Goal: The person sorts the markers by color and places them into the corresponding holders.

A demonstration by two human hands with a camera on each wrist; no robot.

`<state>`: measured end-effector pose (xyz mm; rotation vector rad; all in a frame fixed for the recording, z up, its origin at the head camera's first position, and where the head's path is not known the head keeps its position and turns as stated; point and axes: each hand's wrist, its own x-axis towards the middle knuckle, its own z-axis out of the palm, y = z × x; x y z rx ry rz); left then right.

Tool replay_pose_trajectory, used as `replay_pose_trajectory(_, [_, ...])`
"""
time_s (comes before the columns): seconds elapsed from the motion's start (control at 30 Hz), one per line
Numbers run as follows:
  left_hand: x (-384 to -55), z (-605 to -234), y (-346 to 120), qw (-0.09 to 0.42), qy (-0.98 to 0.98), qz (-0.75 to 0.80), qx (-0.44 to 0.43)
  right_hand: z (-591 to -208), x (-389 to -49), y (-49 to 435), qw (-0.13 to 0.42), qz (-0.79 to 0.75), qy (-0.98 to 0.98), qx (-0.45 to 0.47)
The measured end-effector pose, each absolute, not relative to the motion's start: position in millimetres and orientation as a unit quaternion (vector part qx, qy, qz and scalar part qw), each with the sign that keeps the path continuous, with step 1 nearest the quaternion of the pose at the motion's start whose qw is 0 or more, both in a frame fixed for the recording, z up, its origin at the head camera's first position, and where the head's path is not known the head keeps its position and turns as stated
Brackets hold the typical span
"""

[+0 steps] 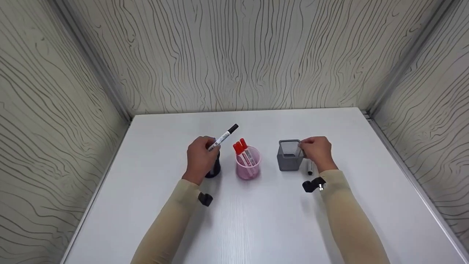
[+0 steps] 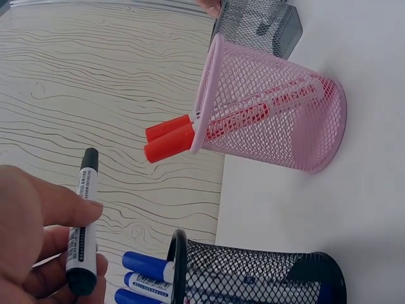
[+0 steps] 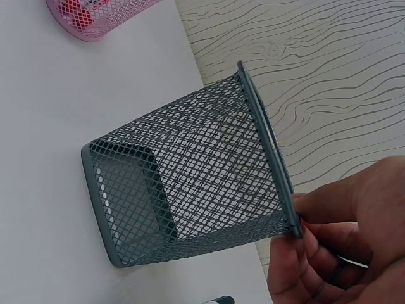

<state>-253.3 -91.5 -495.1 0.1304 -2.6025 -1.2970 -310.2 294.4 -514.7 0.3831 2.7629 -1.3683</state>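
Note:
My left hand [image 1: 201,157] pinches a whiteboard marker [image 2: 82,228] with a black cap and a white barrel, tilted up to the right. Just below that hand stands a round black mesh pen cup [image 2: 253,269] with several blue-capped markers [image 2: 147,285] in it. In the middle is a pink mesh pen cup [image 1: 248,172] holding red-capped markers [image 1: 242,146]. My right hand [image 1: 318,151] grips the rim corner of a square grey mesh pen holder [image 3: 190,171], and no marker shows inside it. Beside this holder a black-tipped marker [image 1: 310,168] lies on the table, partly hidden by the hand.
The cups stand in a row across a white table [image 1: 234,227]. Wood-grain panels [image 1: 234,55] close off the back and both sides. A small black camera mount [image 1: 313,184] sits on the right wrist, another [image 1: 205,199] on the left.

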Motion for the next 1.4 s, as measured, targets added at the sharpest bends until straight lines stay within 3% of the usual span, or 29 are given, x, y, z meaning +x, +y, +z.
replay_pose_trajectory(0.63, [-253.8, -489.4, -72.5, 0.111, -0.908, -0.404, 0.002, -512.6, -307.3, 294.7, 0.029, -0.466, 0.876, 0.123])
replay_pose_trajectory(1.4, [-256.3, -482.6, -47.1, 0.059, -0.911, -0.407, -0.030, -514.2, -309.8, 294.1, 0.027, -0.475, 0.870, 0.131])
